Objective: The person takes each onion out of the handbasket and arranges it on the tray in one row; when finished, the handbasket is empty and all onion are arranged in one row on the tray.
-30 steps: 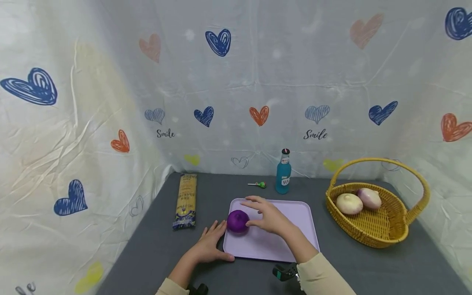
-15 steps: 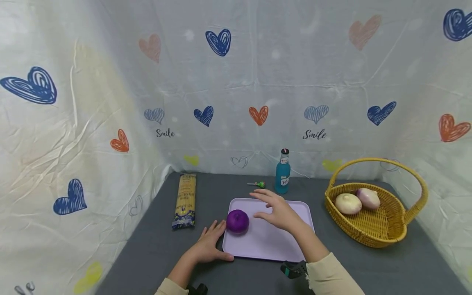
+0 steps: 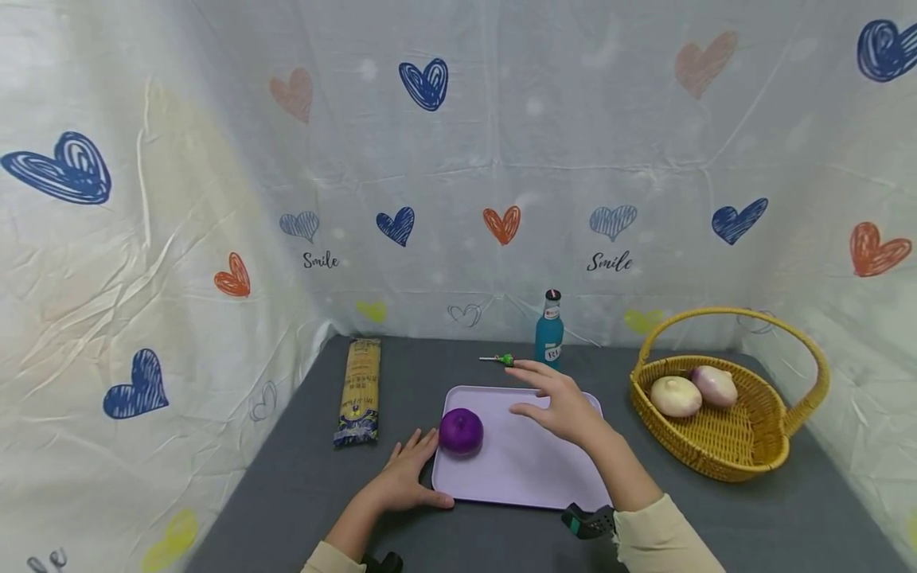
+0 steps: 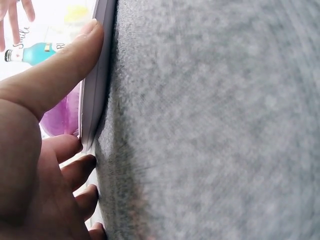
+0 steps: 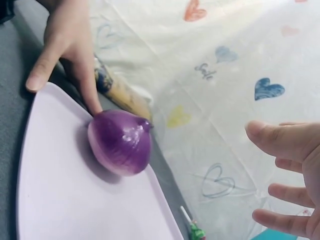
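Note:
A purple onion (image 3: 462,432) sits at the left end of the lilac tray (image 3: 526,481), its pointed tip visible in the right wrist view. My left hand (image 3: 407,477) rests at the tray's left front corner, fingers spread along the left side near the onion. In the left wrist view its thumb lies against the tray rim (image 4: 95,100). Over the right half of the tray hovers my right hand (image 3: 566,407), holding nothing, thumb apart from the extended fingers. Its fingertips overlap the green end of a lollipop (image 3: 506,360) behind the tray.
A blue bottle (image 3: 549,336) stands at the back, just beyond the right hand. Left of the tray lies a yellow pack of noodles (image 3: 360,390). On the right, a wicker basket (image 3: 688,455) with a tall handle holds two pale onions (image 3: 676,396).
My right hand has moved off the onion, rightward and toward the back of the tray. The onion and the left hand stay where they were.

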{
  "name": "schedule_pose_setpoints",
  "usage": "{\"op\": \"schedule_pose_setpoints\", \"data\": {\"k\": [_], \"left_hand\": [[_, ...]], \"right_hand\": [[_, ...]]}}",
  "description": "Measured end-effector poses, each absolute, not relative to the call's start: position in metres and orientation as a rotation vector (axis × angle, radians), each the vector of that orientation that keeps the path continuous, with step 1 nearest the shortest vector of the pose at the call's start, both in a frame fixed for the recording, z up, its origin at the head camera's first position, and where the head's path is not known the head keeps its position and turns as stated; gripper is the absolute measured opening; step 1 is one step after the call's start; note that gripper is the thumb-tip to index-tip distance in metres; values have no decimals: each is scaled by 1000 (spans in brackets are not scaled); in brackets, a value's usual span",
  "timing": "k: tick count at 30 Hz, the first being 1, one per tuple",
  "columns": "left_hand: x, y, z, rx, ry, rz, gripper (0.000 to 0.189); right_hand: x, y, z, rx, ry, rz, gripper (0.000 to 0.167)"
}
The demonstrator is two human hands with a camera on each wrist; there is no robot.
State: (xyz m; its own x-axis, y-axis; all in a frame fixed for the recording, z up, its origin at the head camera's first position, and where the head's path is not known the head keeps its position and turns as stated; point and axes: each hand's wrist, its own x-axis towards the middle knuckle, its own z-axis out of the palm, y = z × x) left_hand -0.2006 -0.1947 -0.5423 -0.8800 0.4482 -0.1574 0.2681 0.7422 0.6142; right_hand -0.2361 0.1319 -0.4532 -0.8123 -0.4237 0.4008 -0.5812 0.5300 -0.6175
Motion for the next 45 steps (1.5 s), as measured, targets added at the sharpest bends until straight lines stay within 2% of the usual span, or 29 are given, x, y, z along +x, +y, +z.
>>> {"op": "schedule_pose_setpoints", "data": {"k": [45], "left_hand": [[-200, -194, -542, 534, 2638, 858, 117]], "right_hand": [[-228, 200, -459, 731, -2474, 989, 58]]}}
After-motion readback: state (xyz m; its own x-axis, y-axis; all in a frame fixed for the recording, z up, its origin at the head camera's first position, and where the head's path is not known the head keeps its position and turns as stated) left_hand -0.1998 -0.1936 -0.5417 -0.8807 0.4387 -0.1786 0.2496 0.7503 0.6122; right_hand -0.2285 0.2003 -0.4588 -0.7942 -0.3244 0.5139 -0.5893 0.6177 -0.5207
